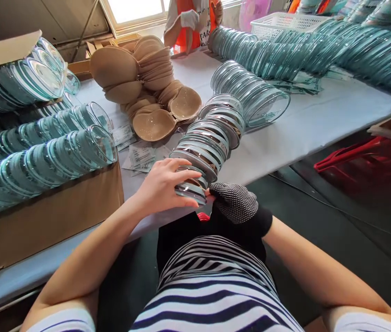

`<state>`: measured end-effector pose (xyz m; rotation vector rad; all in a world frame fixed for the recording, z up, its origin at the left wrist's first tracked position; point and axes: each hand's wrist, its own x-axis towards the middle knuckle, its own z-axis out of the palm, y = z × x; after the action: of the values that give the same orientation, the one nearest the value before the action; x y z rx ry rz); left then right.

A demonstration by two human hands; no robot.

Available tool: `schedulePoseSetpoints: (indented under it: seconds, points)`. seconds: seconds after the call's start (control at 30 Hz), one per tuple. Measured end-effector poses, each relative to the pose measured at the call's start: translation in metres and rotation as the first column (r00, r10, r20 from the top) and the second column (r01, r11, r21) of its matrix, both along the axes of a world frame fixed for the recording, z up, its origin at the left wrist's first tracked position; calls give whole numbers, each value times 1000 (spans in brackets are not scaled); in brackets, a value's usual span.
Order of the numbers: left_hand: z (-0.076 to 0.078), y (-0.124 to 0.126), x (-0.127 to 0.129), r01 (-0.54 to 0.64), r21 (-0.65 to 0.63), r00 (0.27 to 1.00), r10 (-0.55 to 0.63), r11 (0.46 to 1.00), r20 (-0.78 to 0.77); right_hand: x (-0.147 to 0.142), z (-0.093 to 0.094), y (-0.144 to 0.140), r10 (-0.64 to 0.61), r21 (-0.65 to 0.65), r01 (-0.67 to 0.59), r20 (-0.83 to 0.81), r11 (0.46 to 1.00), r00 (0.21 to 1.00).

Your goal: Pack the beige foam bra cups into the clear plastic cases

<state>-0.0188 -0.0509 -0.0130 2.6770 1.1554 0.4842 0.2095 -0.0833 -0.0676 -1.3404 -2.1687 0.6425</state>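
A long row of clear plastic round shells (pixel 212 133) lies on its side on the grey-white table (pixel 306 129), running toward me. My left hand (pixel 162 184), bare, grips the near end of this row from the left, fingers spread over the last shells. My right hand (pixel 233 203), in a black dotted glove, presses against the same end from the right at the table's edge. Beige moulded cups (pixel 147 78) are heaped behind the row.
A cardboard box (pixel 43 216) at my left holds several rows of teal-filled clear shells (pixel 43 152). More teal rows (pixel 320 50) cross the far right of the table beside a white basket (pixel 285 20). Another person's gloved hand (pixel 190 18) works at the far end. Printed slips (pixel 140 154) lie loose.
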Motion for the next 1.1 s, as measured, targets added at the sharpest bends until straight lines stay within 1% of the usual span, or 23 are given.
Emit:
schedulePoseSetpoints:
  seconds: [0.03,0.1,0.13,0.2,0.3,0.37,0.43,0.5,0.53,0.6,0.63,0.67,0.7,0.73,0.77,0.8,0.83,0.87,0.9,0.93,1.0,1.03,1.1]
  points:
    - [0,0,0,3,2,1000,-3,1000,-2,2,1,-1,31,-25,-34,-121,999,992]
    - [-1,0,0,10,10,1000,-10,1000,-9,3,0,-2,25,-43,-42,-332,998,943]
    - [-1,-1,0,11,16,1000,-11,1000,-13,2,-2,-3,9,-39,-26,-394,999,919]
    - [-2,-1,-1,13,28,1000,-13,1000,-20,-4,-6,-3,-24,-9,22,-432,1000,902]
    - [-2,-3,0,33,37,999,-32,999,-26,-12,-7,-1,-37,42,55,-346,998,937]
    - [-2,-3,1,43,40,999,-42,998,-29,-14,-2,2,-29,64,43,-207,997,978]
    - [-2,-4,2,51,41,998,-50,998,-35,-13,5,6,-1,64,2,-13,998,1000]
    - [-2,-4,3,51,38,998,-50,998,-39,-8,11,11,87,30,-91,113,995,990]
    - [-2,-4,4,44,36,998,-43,998,-34,-5,13,13,169,-7,-169,106,986,980]
    - [-4,-3,3,10,39,1000,-10,999,-6,4,16,16,319,-85,-322,-48,943,947]
    - [-5,-3,2,-9,45,1000,9,999,10,9,17,17,328,-102,-344,-149,933,933]
    - [-6,-3,1,-23,60,999,22,998,26,14,18,19,275,-91,-302,-234,949,933]
    - [-6,-2,1,-23,85,999,20,996,38,20,20,23,164,-50,-186,-292,981,942]
    - [-7,0,0,0,119,999,-6,993,49,25,23,30,33,23,-26,-330,999,943]
    - [-7,2,0,47,158,997,-57,986,58,31,26,41,-86,120,137,-358,983,930]
    - [-7,4,0,107,197,990,-122,975,66,36,31,56,-170,223,265,-372,938,913]
    - [-7,7,0,164,235,980,-186,958,73,42,36,75,-220,317,343,-365,884,905]
    - [-6,9,0,210,265,969,-237,941,72,47,41,98,-245,392,369,-332,842,911]
    - [-5,12,-1,238,287,962,-267,928,64,52,46,124,-262,442,362,-271,821,926]
    - [-4,14,-3,246,302,960,-274,921,51,57,51,151,-279,467,339,-195,816,940]
    - [-4,16,-8,220,294,972,-236,930,21,65,58,204,-327,460,320,-67,828,942]
    - [-5,15,-11,202,265,977,-212,943,11,67,59,226,-356,413,333,-24,847,934]
    - [-8,13,-17,167,176,984,-175,970,27,68,57,261,-380,250,362,26,898,925]
